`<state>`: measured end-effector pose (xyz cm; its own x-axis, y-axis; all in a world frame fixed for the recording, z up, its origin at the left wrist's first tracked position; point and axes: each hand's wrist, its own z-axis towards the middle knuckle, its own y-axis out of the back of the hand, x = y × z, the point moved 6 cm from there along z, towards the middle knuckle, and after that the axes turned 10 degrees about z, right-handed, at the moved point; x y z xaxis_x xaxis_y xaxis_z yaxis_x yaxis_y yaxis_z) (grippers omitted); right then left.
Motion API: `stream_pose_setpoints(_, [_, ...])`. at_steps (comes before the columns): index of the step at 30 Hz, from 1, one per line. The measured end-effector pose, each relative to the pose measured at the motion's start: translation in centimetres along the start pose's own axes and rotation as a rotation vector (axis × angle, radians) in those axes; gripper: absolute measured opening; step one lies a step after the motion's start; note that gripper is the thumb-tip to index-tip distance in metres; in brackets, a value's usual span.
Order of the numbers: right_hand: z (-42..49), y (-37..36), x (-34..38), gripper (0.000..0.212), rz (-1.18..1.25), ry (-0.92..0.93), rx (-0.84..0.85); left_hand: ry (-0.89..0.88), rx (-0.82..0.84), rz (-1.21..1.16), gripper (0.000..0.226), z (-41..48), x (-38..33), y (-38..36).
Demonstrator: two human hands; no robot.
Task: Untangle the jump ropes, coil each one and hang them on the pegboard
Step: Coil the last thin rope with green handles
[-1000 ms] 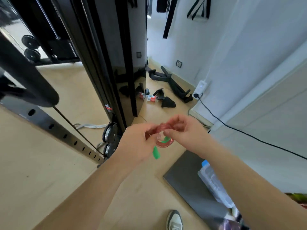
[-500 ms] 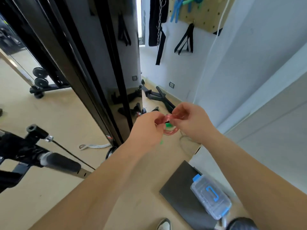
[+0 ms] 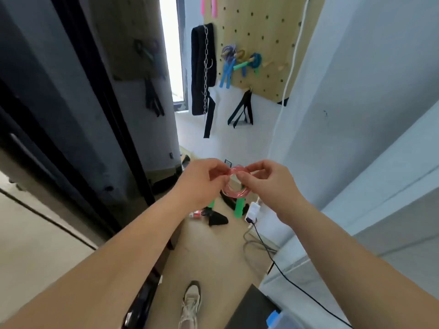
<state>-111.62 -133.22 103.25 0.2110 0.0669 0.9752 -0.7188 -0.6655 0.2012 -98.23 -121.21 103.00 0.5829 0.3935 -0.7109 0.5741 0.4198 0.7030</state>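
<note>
Centrally, one pink coiled jump rope (image 3: 236,186), its two green handles (image 3: 238,207) dangling at six o'clock, is pinched by left hand (image 3: 202,184) at ten o'clock and right hand (image 3: 263,184) at two o'clock of the coil, with three hung ropes (image 3: 240,54) on the pegboard (image 3: 266,32) at twelve o'clock.

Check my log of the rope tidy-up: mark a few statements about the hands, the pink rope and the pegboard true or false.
1. The left hand and the right hand both pinch the pink coil. True.
2. The coil's handles are blue. False: green handles hang below it.
3. The pegboard already carries other ropes. True.
4. The pink coil hangs on a peg. False: the hands hold it, apart from the board.
</note>
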Motion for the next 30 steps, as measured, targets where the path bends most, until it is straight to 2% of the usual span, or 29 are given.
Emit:
stream_pose_setpoints(9, [19.9, 0.7, 4.7, 0.017, 0.01, 0.033, -0.091, -0.112, 0.078, -0.007, 0.024, 22.5, 0.5, 3.5])
stream_pose_setpoints(14, [29.6, 2.0, 7.9, 0.011, 0.003, 0.021, -0.114, -0.184, 0.023, -0.056, 0.02, 33.0, -1.7, 6.0])
stream_pose_setpoints(22, [42.5, 6.3, 9.7, 0.01, 0.0, 0.082, -0.289, -0.149, 0.027, -0.124, 0.022, 46.9, -4.2, 5.7])
stream_pose_setpoints(26, [48.7, 7.8, 10.7, 0.009, -0.077, 0.147, -0.298, -0.154, 0.004, -0.098, 0.028, 53.0, -4.7, 4.6])
stream_pose_setpoints(30, [54.7, 9.3, 11.6, 0.007, -0.271, 0.172, -0.272, -0.159, -0.028, -0.083, 0.028, 59.0, -5.0, 3.4])
